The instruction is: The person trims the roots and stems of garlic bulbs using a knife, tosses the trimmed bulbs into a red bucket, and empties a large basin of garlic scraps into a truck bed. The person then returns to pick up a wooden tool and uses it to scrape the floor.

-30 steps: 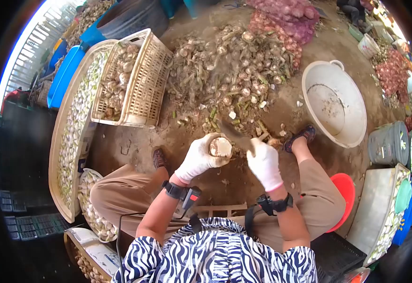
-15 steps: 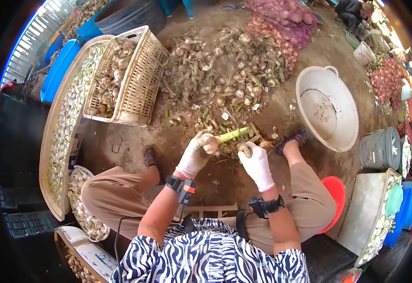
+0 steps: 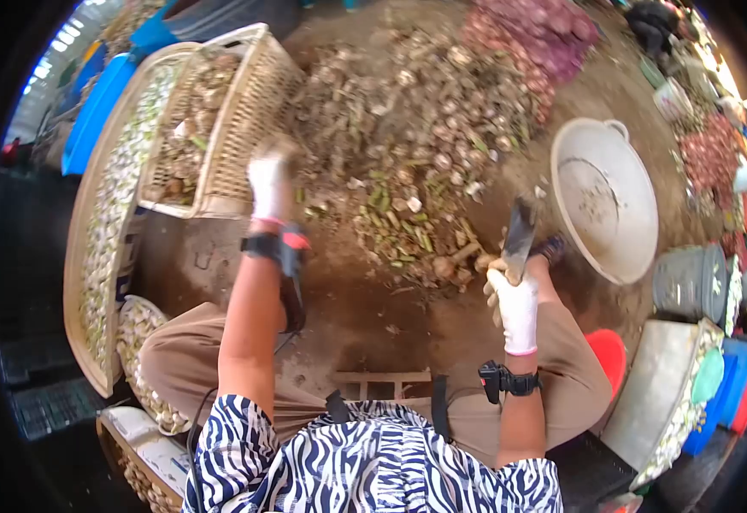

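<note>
My left hand [image 3: 270,179], in a white glove, is stretched forward beside the right side of the cream slatted crate [image 3: 249,128]; its fingers are smeared by motion and I cannot make out what they hold. A dark flat blade [image 3: 520,232] points up from my gloved right hand [image 3: 514,299], which is closed round it near my right knee. Between the hands lie cut green stem pieces [image 3: 399,224] and a few bulbs [image 3: 444,268] on the ground. Farther forward spreads a heap of garlic bulbs with dry stalks [image 3: 425,111].
At the right stands a big white basin [image 3: 600,201] with a little debris inside. A long tray of peeled garlic [image 3: 121,205] and a blue tub [image 3: 100,115] are at the left. Purple net sacks [image 3: 544,38] lie at the top, and a crouching person [image 3: 651,26] is far right.
My left hand has left the stem and moved up and left to the crate. My right hand has moved right with the blade. The bulb with its green stem is no longer between them.
</note>
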`<control>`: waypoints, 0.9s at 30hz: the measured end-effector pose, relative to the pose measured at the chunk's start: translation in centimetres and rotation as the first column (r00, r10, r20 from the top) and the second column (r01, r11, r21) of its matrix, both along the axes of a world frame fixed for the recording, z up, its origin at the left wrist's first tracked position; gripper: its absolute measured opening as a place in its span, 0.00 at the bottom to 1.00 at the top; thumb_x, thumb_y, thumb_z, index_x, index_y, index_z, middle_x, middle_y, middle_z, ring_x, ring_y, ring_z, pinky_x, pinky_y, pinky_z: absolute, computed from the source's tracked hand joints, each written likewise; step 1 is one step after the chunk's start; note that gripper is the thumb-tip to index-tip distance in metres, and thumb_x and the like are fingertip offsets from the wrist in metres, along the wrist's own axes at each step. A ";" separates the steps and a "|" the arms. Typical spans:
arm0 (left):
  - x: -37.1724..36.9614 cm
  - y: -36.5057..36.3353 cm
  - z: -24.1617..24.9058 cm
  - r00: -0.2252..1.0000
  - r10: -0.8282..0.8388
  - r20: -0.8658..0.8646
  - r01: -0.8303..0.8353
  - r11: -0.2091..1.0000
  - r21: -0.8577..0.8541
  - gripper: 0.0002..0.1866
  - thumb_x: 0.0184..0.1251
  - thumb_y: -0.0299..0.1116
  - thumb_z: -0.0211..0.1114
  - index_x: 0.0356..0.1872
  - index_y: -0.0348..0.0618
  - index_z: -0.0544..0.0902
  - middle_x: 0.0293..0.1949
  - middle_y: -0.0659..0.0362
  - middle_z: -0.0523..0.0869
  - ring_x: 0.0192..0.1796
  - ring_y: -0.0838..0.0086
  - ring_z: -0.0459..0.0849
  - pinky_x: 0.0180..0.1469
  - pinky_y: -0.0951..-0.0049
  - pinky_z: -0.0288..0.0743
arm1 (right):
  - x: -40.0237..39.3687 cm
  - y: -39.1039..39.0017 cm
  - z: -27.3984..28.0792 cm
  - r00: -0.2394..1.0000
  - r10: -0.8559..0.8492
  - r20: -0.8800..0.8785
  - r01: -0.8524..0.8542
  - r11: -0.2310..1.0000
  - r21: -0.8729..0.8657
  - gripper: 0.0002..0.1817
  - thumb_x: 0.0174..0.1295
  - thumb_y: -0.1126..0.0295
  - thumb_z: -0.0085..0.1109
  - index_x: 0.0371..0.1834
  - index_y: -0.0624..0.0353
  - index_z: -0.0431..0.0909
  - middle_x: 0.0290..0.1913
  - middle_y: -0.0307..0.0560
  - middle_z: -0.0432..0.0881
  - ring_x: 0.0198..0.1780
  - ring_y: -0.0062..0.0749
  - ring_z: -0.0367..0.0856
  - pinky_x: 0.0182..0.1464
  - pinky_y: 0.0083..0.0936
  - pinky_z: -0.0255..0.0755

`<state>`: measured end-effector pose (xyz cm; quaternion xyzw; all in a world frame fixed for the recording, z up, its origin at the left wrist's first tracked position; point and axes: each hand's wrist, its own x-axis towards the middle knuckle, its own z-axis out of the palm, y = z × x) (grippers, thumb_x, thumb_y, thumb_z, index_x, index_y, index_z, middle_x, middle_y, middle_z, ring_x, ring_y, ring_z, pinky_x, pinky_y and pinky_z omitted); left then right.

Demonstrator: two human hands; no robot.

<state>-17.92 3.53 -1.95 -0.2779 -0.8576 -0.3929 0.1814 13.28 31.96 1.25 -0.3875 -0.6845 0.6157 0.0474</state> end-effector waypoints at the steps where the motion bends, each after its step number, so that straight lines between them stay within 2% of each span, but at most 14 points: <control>1: 1.1 2.7 -2.7 0.930 -0.222 -0.292 0.167 0.965 -0.203 0.06 0.59 0.23 0.61 0.31 0.43 0.86 0.28 0.55 0.84 0.33 0.60 0.84 0.37 0.65 0.78 | 0.2 0.1 1.0 0.999 -0.020 0.029 0.020 1.000 0.008 0.05 0.62 0.72 0.60 0.40 0.55 0.81 0.22 0.36 0.79 0.19 0.16 0.72 0.18 0.17 0.61; 4: 13.0 11.0 -11.5 0.818 -0.387 0.426 0.426 0.905 0.004 0.09 0.48 0.25 0.65 0.34 0.41 0.86 0.28 0.48 0.84 0.34 0.54 0.86 0.37 0.59 0.80 | 0.0 0.3 2.3 0.984 -0.171 0.050 0.174 0.984 -0.048 0.07 0.63 0.74 0.60 0.44 0.57 0.80 0.26 0.39 0.79 0.20 0.16 0.73 0.20 0.14 0.63; 5: 15.7 13.2 -14.3 0.804 -0.306 0.510 0.532 0.754 -0.387 0.11 0.51 0.25 0.64 0.38 0.43 0.86 0.34 0.49 0.85 0.38 0.55 0.85 0.38 0.61 0.80 | 0.0 0.2 2.2 0.982 -0.179 0.065 0.182 0.982 -0.042 0.07 0.63 0.74 0.60 0.44 0.57 0.80 0.26 0.39 0.79 0.20 0.16 0.73 0.20 0.14 0.63; 7: 19.0 15.8 -15.7 0.654 -0.702 0.283 0.740 0.516 -0.430 0.13 0.56 0.28 0.61 0.43 0.46 0.85 0.44 0.53 0.84 0.44 0.57 0.84 0.40 0.62 0.78 | 0.2 0.1 2.0 0.986 -0.163 0.031 0.163 0.987 -0.008 0.07 0.62 0.74 0.62 0.43 0.57 0.81 0.25 0.38 0.79 0.19 0.16 0.73 0.18 0.13 0.61; 10: 22.1 17.5 -21.9 0.582 -0.812 -0.047 0.509 0.409 -0.757 0.16 0.61 0.34 0.58 0.49 0.43 0.84 0.48 0.56 0.82 0.47 0.63 0.82 0.44 0.64 0.75 | 0.8 0.4 1.2 0.984 -0.173 -0.031 0.174 0.985 0.017 0.06 0.62 0.74 0.62 0.42 0.54 0.81 0.24 0.36 0.79 0.19 0.12 0.72 0.16 0.11 0.59; 11: 22.3 17.4 -22.1 0.590 -0.803 0.084 0.447 0.238 -0.862 0.18 0.62 0.35 0.58 0.50 0.40 0.84 0.46 0.55 0.83 0.46 0.63 0.82 0.44 0.64 0.76 | 0.7 0.2 1.1 0.984 -0.176 -0.041 0.177 0.984 0.024 0.06 0.62 0.75 0.62 0.41 0.53 0.81 0.24 0.35 0.79 0.18 0.11 0.71 0.17 0.10 0.59; 12: 21.5 16.8 -20.6 0.565 -0.825 -0.022 0.272 0.211 -0.939 0.16 0.62 0.35 0.59 0.48 0.40 0.84 0.43 0.55 0.83 0.46 0.63 0.83 0.43 0.64 0.76 | 0.7 0.4 0.9 0.981 -0.186 -0.049 0.186 0.983 -0.005 0.06 0.62 0.75 0.61 0.40 0.52 0.81 0.24 0.34 0.78 0.18 0.10 0.71 0.17 0.10 0.59; 14: 20.0 16.9 -21.3 0.711 -0.678 0.187 0.503 0.303 -0.809 0.12 0.61 0.32 0.60 0.42 0.39 0.84 0.41 0.53 0.83 0.43 0.64 0.84 0.40 0.68 0.78 | 0.5 0.4 1.3 0.982 -0.190 -0.022 0.189 0.981 -0.039 0.05 0.63 0.75 0.61 0.39 0.51 0.80 0.24 0.32 0.77 0.18 0.09 0.70 0.17 0.08 0.59; 15: 19.0 16.7 -19.8 0.792 -0.576 0.203 0.512 0.444 -0.735 0.15 0.55 0.34 0.66 0.42 0.36 0.83 0.39 0.53 0.83 0.41 0.61 0.85 0.40 0.67 0.80 | 0.4 0.3 1.8 0.980 -0.196 0.015 0.197 0.980 -0.031 0.05 0.63 0.75 0.61 0.39 0.50 0.80 0.24 0.31 0.76 0.18 0.09 0.69 0.17 0.08 0.59; 18: 15.8 16.9 -19.1 0.864 -0.436 0.251 0.461 0.487 -0.742 0.16 0.50 0.34 0.69 0.39 0.35 0.85 0.37 0.51 0.85 0.39 0.55 0.86 0.40 0.62 0.81 | 0.3 -0.3 2.4 0.985 -0.171 0.030 0.172 0.984 -0.052 0.06 0.63 0.75 0.61 0.40 0.49 0.79 0.23 0.30 0.75 0.18 0.08 0.68 0.17 0.08 0.60; 20: 12.9 16.8 -18.0 0.740 -0.212 0.639 0.649 0.474 -0.595 0.13 0.49 0.35 0.67 0.36 0.40 0.88 0.33 0.50 0.88 0.38 0.56 0.88 0.42 0.58 0.82 | 0.7 -0.3 0.5 0.991 -0.134 -0.006 0.134 0.990 -0.050 0.06 0.64 0.74 0.61 0.41 0.49 0.79 0.23 0.29 0.75 0.17 0.09 0.68 0.17 0.09 0.60; 23: 11.6 13.7 -13.7 0.569 -0.130 0.812 0.481 0.854 -0.200 0.21 0.41 0.45 0.74 0.34 0.41 0.88 0.31 0.49 0.88 0.37 0.57 0.88 0.43 0.61 0.82 | 1.7 0.0 -1.9 0.994 -0.048 -0.102 0.054 0.997 0.060 0.02 0.64 0.77 0.61 0.38 0.58 0.80 0.27 0.33 0.78 0.25 0.17 0.72 0.28 0.17 0.67; 25: 12.4 12.0 -10.7 0.193 -0.518 0.833 0.207 0.852 0.481 0.32 0.48 0.39 0.77 0.54 0.35 0.78 0.45 0.57 0.87 0.46 0.74 0.84 0.53 0.72 0.78 | 1.5 -0.2 -3.6 0.973 0.191 -0.130 -0.128 0.913 0.386 0.06 0.57 0.78 0.64 0.37 0.61 0.81 0.24 0.42 0.76 0.25 0.27 0.73 0.32 0.26 0.72; 27: 13.4 10.2 -8.6 0.093 -0.658 0.748 0.082 0.753 0.653 0.40 0.53 0.39 0.76 0.66 0.33 0.69 0.54 0.57 0.82 0.55 0.74 0.81 0.62 0.72 0.73 | 0.5 -2.4 -1.8 0.967 0.253 -0.020 -0.201 0.811 0.549 0.06 0.56 0.73 0.64 0.36 0.58 0.81 0.26 0.52 0.81 0.31 0.46 0.83 0.34 0.35 0.75</control>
